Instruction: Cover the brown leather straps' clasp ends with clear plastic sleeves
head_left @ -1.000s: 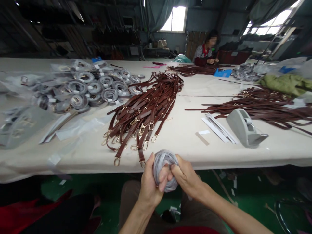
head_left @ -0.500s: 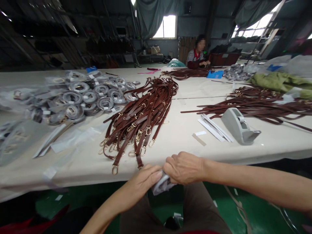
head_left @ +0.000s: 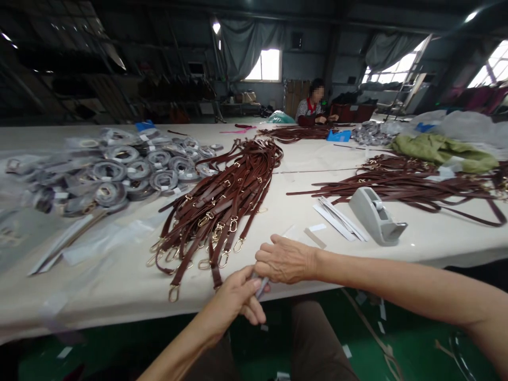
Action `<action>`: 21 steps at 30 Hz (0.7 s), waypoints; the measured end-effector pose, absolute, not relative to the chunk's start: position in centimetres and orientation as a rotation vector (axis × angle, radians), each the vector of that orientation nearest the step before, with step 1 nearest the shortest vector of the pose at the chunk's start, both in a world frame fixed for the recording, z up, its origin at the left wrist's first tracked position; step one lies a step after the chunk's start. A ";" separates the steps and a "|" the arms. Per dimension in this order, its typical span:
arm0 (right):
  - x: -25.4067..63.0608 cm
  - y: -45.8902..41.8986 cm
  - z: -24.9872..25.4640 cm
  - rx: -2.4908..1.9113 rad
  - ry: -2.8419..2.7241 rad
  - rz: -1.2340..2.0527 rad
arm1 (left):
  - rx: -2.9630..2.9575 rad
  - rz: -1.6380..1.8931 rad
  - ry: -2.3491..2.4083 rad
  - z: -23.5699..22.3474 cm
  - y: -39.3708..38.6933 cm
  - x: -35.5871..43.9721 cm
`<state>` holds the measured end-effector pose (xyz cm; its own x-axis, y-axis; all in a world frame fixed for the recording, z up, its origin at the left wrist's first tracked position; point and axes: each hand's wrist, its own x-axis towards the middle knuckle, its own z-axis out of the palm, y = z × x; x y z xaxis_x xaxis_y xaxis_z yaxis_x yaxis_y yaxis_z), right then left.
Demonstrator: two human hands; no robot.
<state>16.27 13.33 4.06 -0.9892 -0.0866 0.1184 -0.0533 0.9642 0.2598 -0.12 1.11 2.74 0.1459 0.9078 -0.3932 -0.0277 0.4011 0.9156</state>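
My left hand (head_left: 238, 297) and my right hand (head_left: 283, 259) meet at the near edge of the white table (head_left: 119, 275). Both pinch a grey wrapped strap bundle (head_left: 262, 286), of which only a small strip shows between the fingers. The right hand rests palm down over it on the table top. Just left of the hands lies a pile of brown leather straps (head_left: 220, 198) with gold clasps at their near ends.
Grey wrapped strap coils (head_left: 119, 169) are heaped at the left with clear plastic bags (head_left: 99, 238). A grey tape dispenser (head_left: 375, 216) and white paper strips (head_left: 335, 214) lie to the right, more brown straps (head_left: 413, 182) behind. Another person (head_left: 313, 108) works at the far end.
My hands have risen from below the table edge onto the table top, pressing the grey bundle down; it is now nearly hidden under them. The view has tilted upward.
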 end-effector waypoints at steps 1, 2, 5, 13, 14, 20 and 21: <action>16.8 13.3 3.7 0.030 -2.916 -0.369 | 0.971 0.899 1.305 2.2 1.3 0.0; 17.3 13.1 3.2 -0.075 -2.830 -0.332 | 1.032 0.960 1.382 1.6 1.4 0.1; 19.0 12.0 0.3 -0.508 -2.435 -0.060 | 1.280 1.073 1.611 0.1 2.2 0.0; 20.4 10.5 -6.4 -0.883 -1.948 0.235 | 1.996 0.521 1.938 -4.1 5.1 0.0; 20.7 10.8 -6.4 -0.860 -1.990 0.202 | 2.020 0.485 1.918 -4.5 5.3 -0.1; 21.2 14.0 -6.0 -0.542 -2.426 -0.084 | 2.198 0.306 1.791 -4.2 6.0 -1.0; 20.9 14.4 -6.1 -0.507 -2.460 -0.086 | 2.218 0.278 1.780 -3.9 6.1 -1.1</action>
<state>20.94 14.42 -6.12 -0.7353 0.3372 0.5879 0.3772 0.9243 -0.0583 -1.11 6.09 -3.90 0.2210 0.9749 -0.0268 0.9205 -0.1994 0.3361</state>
